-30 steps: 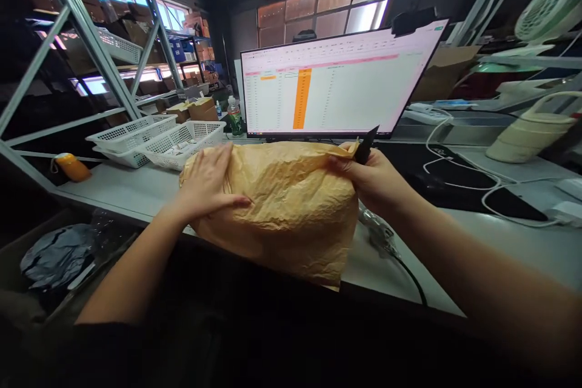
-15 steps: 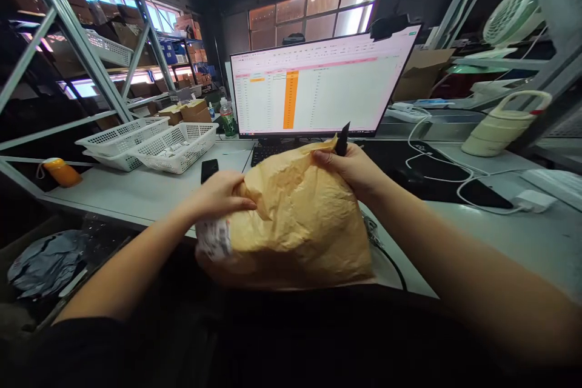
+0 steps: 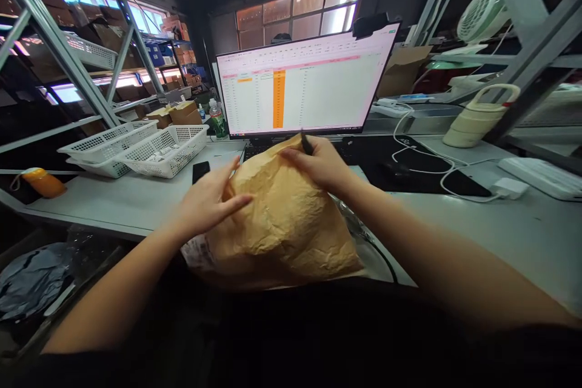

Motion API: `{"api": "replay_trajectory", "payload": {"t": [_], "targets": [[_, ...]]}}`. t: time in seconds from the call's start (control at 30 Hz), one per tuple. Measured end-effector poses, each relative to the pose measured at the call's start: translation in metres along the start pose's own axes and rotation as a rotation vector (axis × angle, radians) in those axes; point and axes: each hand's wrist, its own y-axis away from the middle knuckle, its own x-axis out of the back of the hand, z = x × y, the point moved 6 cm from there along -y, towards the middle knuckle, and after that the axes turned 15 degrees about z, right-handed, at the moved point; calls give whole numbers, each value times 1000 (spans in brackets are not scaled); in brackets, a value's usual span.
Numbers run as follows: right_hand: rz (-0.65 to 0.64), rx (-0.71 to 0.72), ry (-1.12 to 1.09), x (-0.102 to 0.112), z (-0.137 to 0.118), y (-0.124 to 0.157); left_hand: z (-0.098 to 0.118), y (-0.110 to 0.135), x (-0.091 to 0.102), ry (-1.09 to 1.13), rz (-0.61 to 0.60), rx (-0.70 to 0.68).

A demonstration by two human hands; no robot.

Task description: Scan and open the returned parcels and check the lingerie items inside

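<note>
A bulky, crumpled brown paper mailer (image 3: 291, 224) is in front of me at the desk's front edge, a white printed label (image 3: 199, 253) at its lower left. My right hand (image 3: 318, 163) pinches the top edge, thumb on the near side. A slim black pointed object (image 3: 306, 144) sticks up from the same hand; its kind is unclear. At the mailer's left side is my left hand (image 3: 211, 200), slightly blurred. Its thumb stretches over the paper, and the forefinger points up, apart from the thumb. Other left fingers are partly hidden.
A monitor (image 3: 336, 97) with a spreadsheet stands behind the mailer. White baskets (image 3: 168, 154), a phone (image 3: 200, 171) and a green-labelled bottle (image 3: 217, 120) are left. At right lie a black mat (image 3: 436, 176), white cables and a cream lidded container (image 3: 475, 121).
The view has turned slightly right. My left forefinger has lifted, widening its gap from the thumb. My right hand still grips the mailer's top, now nearer the left hand.
</note>
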Motion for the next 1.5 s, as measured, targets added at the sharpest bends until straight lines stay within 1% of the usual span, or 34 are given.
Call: {"api": "replay_trajectory", "payload": {"t": [0.03, 0.07, 0.1, 0.17, 0.27, 0.33, 0.47, 0.53, 0.57, 0.6, 0.63, 0.67, 0.7, 0.73, 0.77, 0.8, 0.83, 0.87, 0.9, 0.93, 0.97, 1.03, 1.07, 1.1, 1.17, 1.23, 1.3, 1.37, 1.4, 1.43, 1.47, 1.5], "targets": [[-29, 29, 8, -7, -2, 0, 2, 1, -9, 55, -34, 29], [-49, 59, 14, -13, -2, 0, 2, 1, -17, 82, -44, 56], [-58, 84, 18, -18, -1, -1, 2, 1, -23, 89, -28, 78], [-61, 105, 21, -24, 6, -5, 0, -1, -29, 74, 46, 99], [-71, 80, 52, -26, 17, -6, -10, -3, -30, 100, 142, 121], [-116, 52, 108, -24, 21, -2, -27, -4, -25, 206, 194, 231], [-313, -36, 244, -16, 30, 15, -73, 1, -12, 603, 390, 598], [-385, -121, 254, -10, 39, 20, -90, 7, -12, 742, 448, 699], [-396, -155, 255, -6, 43, 20, -97, 11, -14, 778, 444, 734], [-400, -174, 269, -3, 47, 19, -102, 15, -17, 791, 410, 761], [-398, -173, 306, 0, 49, 16, -105, 19, -21, 784, 340, 779], [-400, -151, 375, 3, 51, 12, -106, 23, -26, 748, 232, 778], [-409, -112, 477, 5, 51, 7, -105, 27, -29, 664, 110, 739], [-418, -63, 604, 6, 51, 3, -103, 29, -28, 523, 20, 657], [-426, -6, 742, 7, 49, -2, -100, 29, -24, 348, -12, 543], [-429, 56, 871, 6, 47, -6, -94, 27, -17, 168, 18, 411], [-431, 118, 969, 4, 43, -9, -86, 24, -9, 10, 86, 275], [-436, 176, 1025, 1, 39, -11, -75, 21, -3, -107, 161, 152], [-442, 225, 1041, -4, 35, -13, -64, 18, -1, -177, 210, 54], [-447, 268, 1029, -9, 30, -14, -53, 15, -4, -205, 209, -16], [-451, 301, 1003, -15, 26, -14, -44, 12, -11, -207, 161, -58], [-448, 341, 955, -24, 21, -15, -31, 8, -29, -188, 33, -70], [-444, 349, 943, -28, 20, -15, -27, 7, -37, -175, -6, -55], [-441, 351, 936, -31, 20, -15, -23, 7, -43, -165, -19, -38], [-438, 357, 936, -36, 20, -14, -17, 7, -49, -173, 21, -32], [-411, 402, 955, -39, 18, -14, -15, 7, -51, -199, 75, -55], [-337, 505, 1011, -38, 10, -14, -20, 6, -50, -194, 98, -43], [-228, 565, 1103, -35, 1, -14, -31, 4, -47, -149, 92, 42], [-198, 545, 1153, -32, -2, -14, -36, 3, -46, -125, 79, 94], [-203, 491, 1193, -31, -2, -13, -41, 2, -44, -104, 61, 139], [-245, 417, 1212, -30, -1, -10, -44, 1, -44, -88, 44, 174], [-318, 341, 1207, -31, 2, -5, -45, 0, -43, -78, 33, 198]]}}
